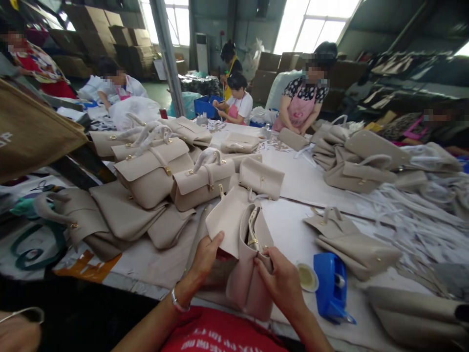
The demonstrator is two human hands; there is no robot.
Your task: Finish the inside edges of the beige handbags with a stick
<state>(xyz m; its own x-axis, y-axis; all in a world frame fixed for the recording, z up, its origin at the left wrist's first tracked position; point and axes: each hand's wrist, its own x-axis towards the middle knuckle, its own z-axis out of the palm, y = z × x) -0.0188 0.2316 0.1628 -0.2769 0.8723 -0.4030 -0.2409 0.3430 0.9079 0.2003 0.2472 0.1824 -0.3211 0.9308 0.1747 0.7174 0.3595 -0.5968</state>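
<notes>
A beige handbag [251, 286] stands on its end at the table's front edge, its mouth open and gold-coloured hardware showing at the inner edge. My left hand [205, 255] grips the bag's raised flap [227, 220], thumb on top. On the other side, my right hand [281, 274] pinches the bag's side edge near the opening, fingers curled around it. A bag handle wrapped in white lies just behind the mouth. The inside of the bag is mostly hidden.
Many beige handbags [150, 171] are piled at left, more [366, 171] at right. Near my right hand are a shallow dish [308, 277] and a blue tape dispenser [330, 283]. Co-workers sit and stand across the table; another person's hand [20, 332] shows at lower left.
</notes>
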